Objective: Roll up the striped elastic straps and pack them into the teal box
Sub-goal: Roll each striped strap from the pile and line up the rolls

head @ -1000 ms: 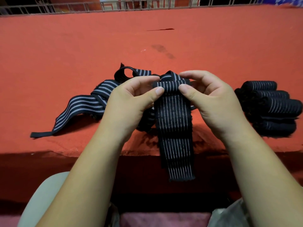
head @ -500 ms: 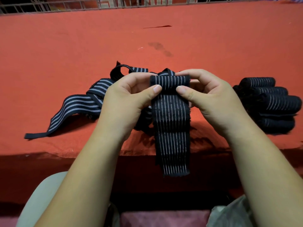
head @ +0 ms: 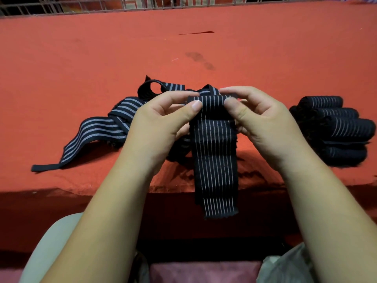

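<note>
A black elastic strap with thin white stripes (head: 215, 160) hangs over the table's front edge, its top end turned into a small roll. My left hand (head: 163, 121) pinches the roll's left end between thumb and fingers. My right hand (head: 259, 119) pinches its right end the same way. Behind my hands a tangle of wider-striped loose straps (head: 98, 131) trails to the left on the red table (head: 183, 48). Several rolled straps (head: 336, 129) are piled at the right. No teal box is in view.
A metal rail (head: 81, 6) runs along the table's far edge. A dark stain (head: 200, 60) and a thin dark mark (head: 195, 33) lie on the cloth beyond the straps. My lap and a pale seat edge (head: 51, 242) show below the table front.
The roll at the strap's top has grown a little and the hanging tail has risen, its end now higher against the table front. Both hands stay in place.
</note>
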Available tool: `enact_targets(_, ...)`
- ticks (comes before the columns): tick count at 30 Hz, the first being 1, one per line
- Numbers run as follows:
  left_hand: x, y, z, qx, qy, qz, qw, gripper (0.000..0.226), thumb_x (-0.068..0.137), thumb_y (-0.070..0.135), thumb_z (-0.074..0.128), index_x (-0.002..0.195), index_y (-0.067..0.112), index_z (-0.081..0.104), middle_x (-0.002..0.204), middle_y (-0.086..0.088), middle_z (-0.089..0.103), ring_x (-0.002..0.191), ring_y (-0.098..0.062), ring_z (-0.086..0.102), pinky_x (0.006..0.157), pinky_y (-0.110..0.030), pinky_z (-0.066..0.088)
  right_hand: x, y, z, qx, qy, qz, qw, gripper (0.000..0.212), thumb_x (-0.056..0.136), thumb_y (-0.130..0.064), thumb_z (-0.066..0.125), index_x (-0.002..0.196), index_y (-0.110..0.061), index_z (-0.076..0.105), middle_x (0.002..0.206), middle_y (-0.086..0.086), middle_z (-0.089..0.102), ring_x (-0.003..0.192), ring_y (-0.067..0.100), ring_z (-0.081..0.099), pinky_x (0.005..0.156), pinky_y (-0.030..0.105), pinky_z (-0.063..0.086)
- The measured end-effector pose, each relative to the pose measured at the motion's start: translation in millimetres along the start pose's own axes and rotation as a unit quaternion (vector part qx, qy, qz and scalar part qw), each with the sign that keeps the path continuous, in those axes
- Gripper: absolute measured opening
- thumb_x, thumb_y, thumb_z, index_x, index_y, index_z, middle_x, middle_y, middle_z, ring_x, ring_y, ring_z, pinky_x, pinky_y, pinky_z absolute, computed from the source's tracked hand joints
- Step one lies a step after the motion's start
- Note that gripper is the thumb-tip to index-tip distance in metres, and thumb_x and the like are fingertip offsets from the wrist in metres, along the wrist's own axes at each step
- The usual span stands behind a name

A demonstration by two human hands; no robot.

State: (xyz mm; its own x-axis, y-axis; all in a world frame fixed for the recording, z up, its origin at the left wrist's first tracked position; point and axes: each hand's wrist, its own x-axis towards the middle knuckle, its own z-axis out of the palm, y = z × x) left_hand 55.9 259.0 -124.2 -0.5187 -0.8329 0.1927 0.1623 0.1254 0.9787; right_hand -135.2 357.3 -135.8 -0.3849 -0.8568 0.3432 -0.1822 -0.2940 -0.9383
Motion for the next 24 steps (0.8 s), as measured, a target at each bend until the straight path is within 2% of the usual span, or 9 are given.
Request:
enact_targets(2,0,1,0,-0.005,-0.002,-0.001,1.000,0.019,0.098,0.013,0.078,0.115,0.019,0.081,0.112,-0.008,0.082,0.113,-0.026,0.078,0.105,-0.048,0.061,1,2,-1,-0.002,0.022,0.015,1.000,0.021,0.105,-0.032,0.068,0.115,-0.019,0.080,0.090,0.010,0.070,0.076,0.020,0.060,0.071,0.037,0.053)
enact_targets(4,0,1,0,-0.013,-0.004,-0.006,1.000,0.024,0.097,0.009,0.078,0.120,0.016,0.080,0.113,-0.006,0.082,0.114,-0.024,0.078,0.104,-0.043,0.061,2,3,-2,-0.007,0.027,0.013,1.000,0.018,0.105,-0.029,0.069,0.111,-0.018,0.081,0.085,0.008,0.070,0.074,0.021,0.058,0.069,0.037,0.053)
enact_targets(8,2,1,-1,-0.006,-0.004,-0.027,1.000,0.029,0.097,0.023,0.080,0.125,0.013,0.079,0.119,-0.004,0.082,0.115,-0.020,0.078,0.105,-0.040,0.059,1,3,-1,-0.021,0.032,-0.007,0.999,0.017,0.103,-0.020,0.072,0.119,-0.018,0.079,0.111,0.010,0.080,0.085,0.024,0.065,0.075,0.044,0.057)
enact_targets(10,2,-1,-1,0.012,0.015,-0.027,0.999,0.026,0.096,0.029,0.081,0.118,0.017,0.081,0.111,0.000,0.083,0.103,-0.015,0.080,0.098,-0.035,0.062,1,3,-1,-0.023,0.039,-0.012,0.999,0.021,0.102,-0.014,0.072,0.123,-0.016,0.077,0.113,0.006,0.080,0.090,0.017,0.070,0.075,0.037,0.058)
enact_targets(12,2,-2,0,0.005,0.014,-0.029,0.999,0.016,0.096,0.024,0.081,0.111,0.019,0.082,0.108,0.001,0.084,0.101,-0.014,0.080,0.091,-0.030,0.062,1,3,-1,-0.016,0.036,-0.019,0.999,0.025,0.101,-0.010,0.072,0.126,-0.014,0.075,0.112,0.001,0.080,0.095,0.010,0.072,0.074,0.026,0.058)
enact_targets(14,2,-2,1,-0.006,0.002,-0.033,0.999,0.019,0.097,0.018,0.080,0.115,0.014,0.081,0.113,-0.002,0.083,0.110,-0.018,0.079,0.096,-0.036,0.062,2,4,-3,-0.011,0.030,-0.026,0.999,0.028,0.100,-0.006,0.072,0.127,-0.015,0.074,0.113,-0.002,0.079,0.098,0.007,0.072,0.076,0.021,0.056)
enact_targets(19,6,-9,-2,-0.030,-0.004,-0.028,0.999,0.032,0.095,0.011,0.081,0.126,0.006,0.076,0.123,-0.011,0.080,0.119,-0.026,0.076,0.108,-0.050,0.058,1,3,-3,-0.015,0.023,-0.015,1.000,0.031,0.100,-0.010,0.073,0.130,-0.018,0.072,0.109,-0.007,0.077,0.097,0.004,0.070,0.079,0.020,0.055)
enact_targets(22,9,-13,-3,-0.052,0.009,-0.028,0.998,0.047,0.089,0.015,0.083,0.133,0.005,0.071,0.131,-0.017,0.075,0.124,-0.029,0.074,0.110,-0.053,0.057,1,4,-4,-0.065,0.009,0.020,0.998,0.024,0.104,-0.022,0.071,0.128,-0.021,0.075,0.101,-0.007,0.077,0.084,0.002,0.069,0.073,0.021,0.054)
enact_targets(24,11,-13,-3,-0.060,0.015,-0.021,0.998,0.045,0.091,0.013,0.083,0.133,0.005,0.071,0.132,-0.017,0.075,0.124,-0.029,0.073,0.110,-0.052,0.057,0,4,-7,-0.110,-0.003,0.059,0.992,0.021,0.103,-0.033,0.071,0.120,-0.022,0.077,0.086,-0.010,0.074,0.071,0.003,0.065,0.068,0.026,0.054)
